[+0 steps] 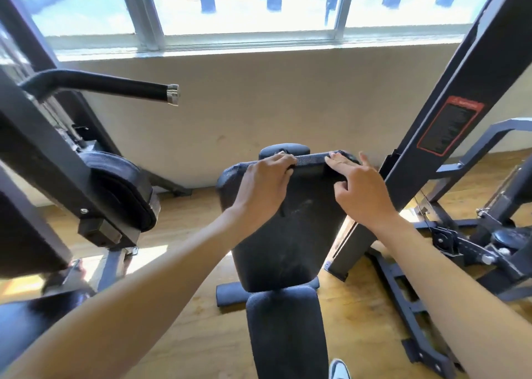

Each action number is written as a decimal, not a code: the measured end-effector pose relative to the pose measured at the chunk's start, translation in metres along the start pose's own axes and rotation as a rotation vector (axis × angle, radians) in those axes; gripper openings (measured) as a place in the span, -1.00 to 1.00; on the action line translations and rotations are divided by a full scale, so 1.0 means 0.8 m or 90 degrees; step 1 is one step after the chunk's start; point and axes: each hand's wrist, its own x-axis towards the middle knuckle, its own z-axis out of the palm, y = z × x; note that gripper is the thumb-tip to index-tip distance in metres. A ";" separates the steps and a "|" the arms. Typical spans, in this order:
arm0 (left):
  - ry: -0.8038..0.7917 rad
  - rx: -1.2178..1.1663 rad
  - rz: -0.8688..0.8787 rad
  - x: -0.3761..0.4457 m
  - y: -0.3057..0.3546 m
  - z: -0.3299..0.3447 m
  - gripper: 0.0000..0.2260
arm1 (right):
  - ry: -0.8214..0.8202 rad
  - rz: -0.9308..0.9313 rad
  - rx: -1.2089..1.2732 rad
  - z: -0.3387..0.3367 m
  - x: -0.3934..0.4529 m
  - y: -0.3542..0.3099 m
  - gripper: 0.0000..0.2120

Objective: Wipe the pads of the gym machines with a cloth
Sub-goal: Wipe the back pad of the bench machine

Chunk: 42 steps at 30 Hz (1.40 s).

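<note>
Single view on my feed: head-worn wide-angle camera, pitched forward and down from above the bench back pad (pixel 283 223). Close range; both forearms enter from the bottom corners. Faces the wall and window (pixel 247 7). Frame edges bow.

Two hands (pixel 263 184) (pixel 358 190), one cloth (pixel 312 159), two bench pads (pixel 283 234) (pixel 288 335), one shoe (pixel 339 370).

A plain beige wall (pixel 259 96) is topped by a wide metal-framed window (pixel 247 10) flooded with daylight. Sunlit patches are seen on the yellowish wooden floor (pixel 190 329).
</note>
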 end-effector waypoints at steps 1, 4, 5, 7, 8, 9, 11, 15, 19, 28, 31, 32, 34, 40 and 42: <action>0.002 0.009 -0.010 0.005 0.009 0.011 -0.80 | 0.007 -0.014 0.025 0.002 0.003 0.010 -0.48; 0.030 0.018 -0.038 0.019 0.040 0.037 -0.84 | 0.035 -0.089 0.082 0.016 0.013 0.040 -0.50; 0.038 0.015 -0.044 0.026 0.050 0.045 -0.84 | 0.042 -0.091 0.103 0.017 0.014 0.048 -0.49; 0.033 0.005 -0.055 0.038 0.072 0.063 -0.84 | 0.059 -0.074 0.139 0.017 0.015 0.062 -0.46; 0.027 0.004 -0.061 0.044 0.081 0.072 -0.84 | 0.064 -0.079 0.145 0.016 0.016 0.068 -0.43; 0.022 0.003 -0.072 0.049 0.089 0.080 -0.84 | 0.059 -0.094 0.144 0.016 0.018 0.073 -0.40; 0.019 0.017 -0.091 0.054 0.096 0.090 -0.82 | 0.043 -0.125 0.146 0.013 0.021 0.081 -0.38; 0.030 0.112 -0.110 0.026 0.076 0.085 -0.74 | 0.034 -0.118 0.168 0.007 0.024 0.088 -0.39; 0.117 0.144 -0.192 0.002 0.056 0.071 -0.76 | 0.027 -0.082 0.192 0.009 0.018 0.078 -0.34; 0.053 0.040 -0.154 0.049 0.110 0.112 -0.82 | -0.007 -0.138 0.190 0.009 0.025 0.094 -0.26; 0.079 0.123 -0.165 0.032 0.084 0.094 -0.77 | -0.020 -0.114 0.167 0.003 0.026 0.090 -0.27; 0.104 0.148 -0.177 0.028 0.076 0.090 -0.80 | -0.022 -0.107 0.161 0.002 0.027 0.087 -0.28; 0.128 0.171 -0.197 0.026 0.073 0.091 -0.84 | -0.023 -0.096 0.151 0.001 0.026 0.083 -0.28; 0.011 0.031 -0.190 0.027 0.082 0.075 -0.62 | -0.007 -0.066 0.156 0.001 0.020 0.063 -0.30; -0.059 -0.035 -0.200 0.025 0.076 0.055 -0.47 | 0.018 -0.077 0.181 0.001 0.016 0.045 -0.34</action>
